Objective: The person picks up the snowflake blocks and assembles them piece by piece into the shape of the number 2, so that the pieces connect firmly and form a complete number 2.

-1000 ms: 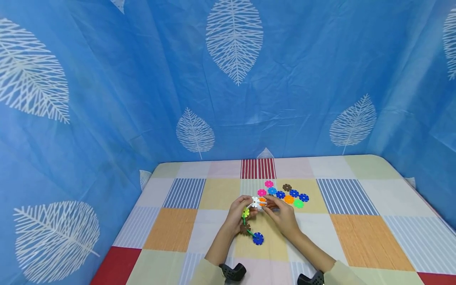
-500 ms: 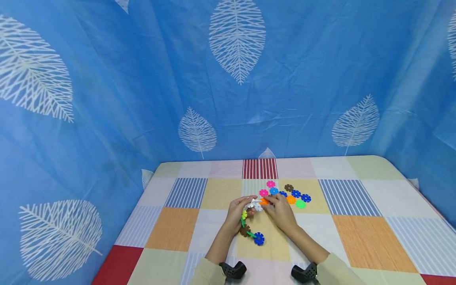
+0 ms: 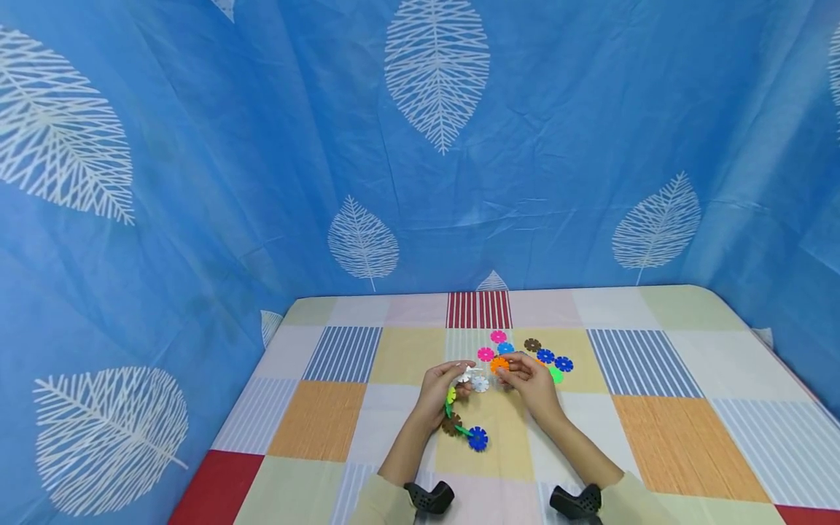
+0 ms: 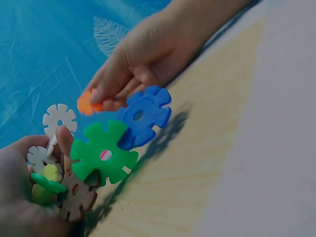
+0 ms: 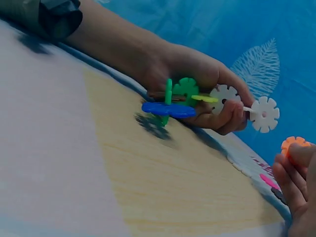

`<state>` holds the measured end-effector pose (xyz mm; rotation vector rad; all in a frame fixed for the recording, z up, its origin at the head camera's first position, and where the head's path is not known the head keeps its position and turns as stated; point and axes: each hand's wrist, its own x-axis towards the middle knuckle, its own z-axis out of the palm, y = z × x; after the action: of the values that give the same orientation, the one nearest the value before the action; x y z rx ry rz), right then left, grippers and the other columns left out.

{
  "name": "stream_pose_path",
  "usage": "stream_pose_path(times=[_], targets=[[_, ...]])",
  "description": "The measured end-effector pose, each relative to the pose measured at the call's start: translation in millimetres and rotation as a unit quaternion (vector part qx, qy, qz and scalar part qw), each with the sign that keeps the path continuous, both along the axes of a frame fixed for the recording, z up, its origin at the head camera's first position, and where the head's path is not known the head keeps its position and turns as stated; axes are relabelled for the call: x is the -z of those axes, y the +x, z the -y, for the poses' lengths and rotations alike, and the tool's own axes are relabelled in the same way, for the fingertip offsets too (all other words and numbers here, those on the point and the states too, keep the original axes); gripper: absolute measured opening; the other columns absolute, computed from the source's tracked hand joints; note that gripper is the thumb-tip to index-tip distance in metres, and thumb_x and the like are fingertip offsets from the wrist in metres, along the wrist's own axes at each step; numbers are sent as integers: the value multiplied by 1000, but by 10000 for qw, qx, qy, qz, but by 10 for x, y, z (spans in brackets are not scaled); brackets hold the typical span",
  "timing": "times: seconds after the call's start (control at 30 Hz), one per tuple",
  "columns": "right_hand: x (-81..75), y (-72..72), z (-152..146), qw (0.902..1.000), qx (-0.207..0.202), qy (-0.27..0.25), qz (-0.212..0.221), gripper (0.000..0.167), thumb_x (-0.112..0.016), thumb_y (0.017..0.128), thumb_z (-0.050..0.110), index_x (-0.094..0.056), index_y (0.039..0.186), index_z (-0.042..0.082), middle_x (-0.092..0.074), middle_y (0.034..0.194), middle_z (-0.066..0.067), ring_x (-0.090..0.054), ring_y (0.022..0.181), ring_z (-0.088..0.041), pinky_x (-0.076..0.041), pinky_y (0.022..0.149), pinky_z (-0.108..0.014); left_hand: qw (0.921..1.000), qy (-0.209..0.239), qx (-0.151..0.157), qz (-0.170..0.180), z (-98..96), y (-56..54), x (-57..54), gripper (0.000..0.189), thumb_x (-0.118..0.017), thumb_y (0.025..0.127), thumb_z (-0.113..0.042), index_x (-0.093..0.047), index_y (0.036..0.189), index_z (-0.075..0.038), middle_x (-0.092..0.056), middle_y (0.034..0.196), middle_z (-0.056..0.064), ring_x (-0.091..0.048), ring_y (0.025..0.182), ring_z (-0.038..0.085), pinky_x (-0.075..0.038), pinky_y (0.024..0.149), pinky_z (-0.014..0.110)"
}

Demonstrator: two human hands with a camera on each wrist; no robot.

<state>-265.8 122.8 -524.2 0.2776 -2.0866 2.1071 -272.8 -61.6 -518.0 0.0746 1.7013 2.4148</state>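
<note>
My left hand holds a chain of slotted plastic flower discs. White discs stand at its upper end, with a white disc sticking out past the fingers. Yellow, green and brown pieces follow, among them a green disc and a brown disc. A blue disc ends the chain, hanging low over the cloth. My right hand pinches an orange disc between thumb and fingers. In the right wrist view, a gap separates this orange disc from the chain's white end.
Loose discs lie on the patchwork cloth beyond my right hand: pink, brown, several blue and a partly covered green disc. A blue curtain with white leaf prints hangs behind and beside the table.
My right hand has drawn the orange disc away to the right, apart from the white discs it was beside. My left hand stays nearly in place with the chain, its white end turned slightly.
</note>
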Motion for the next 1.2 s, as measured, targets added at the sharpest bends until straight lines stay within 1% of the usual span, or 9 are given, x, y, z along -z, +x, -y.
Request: stream_pose_path(times=[0.07,0.13,0.4,0.6,0.7,0.87,0.97,1.1,1.2], targets=[[-11,33,-28,9966,-282,-707,317,33,-62,85,-2,-54,115,-12,-64,84,-18,-66,71,-19,-56,68,-34,9999,-106,-33,-21,-15,1,-2,27,-58,90,-13,-65,104,10,-65,87,11,-57,53,8,-51,50,17],[-23,65,-33,9929,-426,-970,540,36,-60,87,-1,-50,119,-14,-66,83,-17,-67,71,-22,-55,69,-37,9997,-212,-73,-48,-28,5,-7,27,-57,91,-13,-65,104,10,-66,89,12,-57,53,7,-51,50,17],[-58,105,11,9928,-459,-717,844,30,-60,88,4,-51,112,-12,-66,81,-24,-67,69,-29,-56,66,-39,9981,-585,-162,-110,-60,21,-17,27,-59,90,-15,-67,102,8,-68,87,12,-57,51,8,-51,49,18],[-72,110,13,9921,-550,-770,830,34,-60,88,3,-50,117,-13,-65,81,-26,-67,68,-29,-56,65,-39,9974,-666,-233,-129,-66,28,-26,27,-59,90,-15,-67,101,7,-67,87,11,-57,51,7,-51,49,18],[-74,114,12,9925,-549,-741,804,34,-60,88,3,-50,117,-13,-65,82,-27,-67,69,-29,-55,66,-39,9974,-680,-205,-105,-62,29,-26,27,-59,90,-16,-67,100,7,-67,85,11,-56,51,8,-51,49,18],[-74,114,19,9912,-564,-748,940,25,-56,89,-1,-44,107,-13,-64,83,-30,-67,71,-31,-55,67,-39,9976,-677,-83,-89,-57,35,-33,26,-59,91,-16,-67,100,7,-65,78,10,-56,51,9,-52,50,19],[-77,109,23,9888,-666,-803,1070,22,-54,90,-2,-40,104,-11,-64,85,-31,-67,73,-34,-55,69,-40,9974,-707,-33,-141,-49,47,-58,25,-57,92,-14,-67,100,8,-66,78,10,-56,52,10,-52,51,20],[-86,113,26,9868,-773,-833,1151,21,-53,91,-1,-38,104,-10,-64,86,-30,-67,74,-35,-55,70,-39,9956,-880,-13,-330,-51,109,-158,24,-55,93,-10,-66,100,9,-66,84,11,-57,54,12,-54,54,23],[-88,117,33,9866,-802,-811,1169,19,-52,92,-1,-38,103,-9,-64,85,-29,-67,74,-34,-55,69,-39,9947,-953,-11,-390,-55,118,-161,24,-54,93,-10,-67,100,9,-66,85,11,-57,55,12,-54,54,23]])
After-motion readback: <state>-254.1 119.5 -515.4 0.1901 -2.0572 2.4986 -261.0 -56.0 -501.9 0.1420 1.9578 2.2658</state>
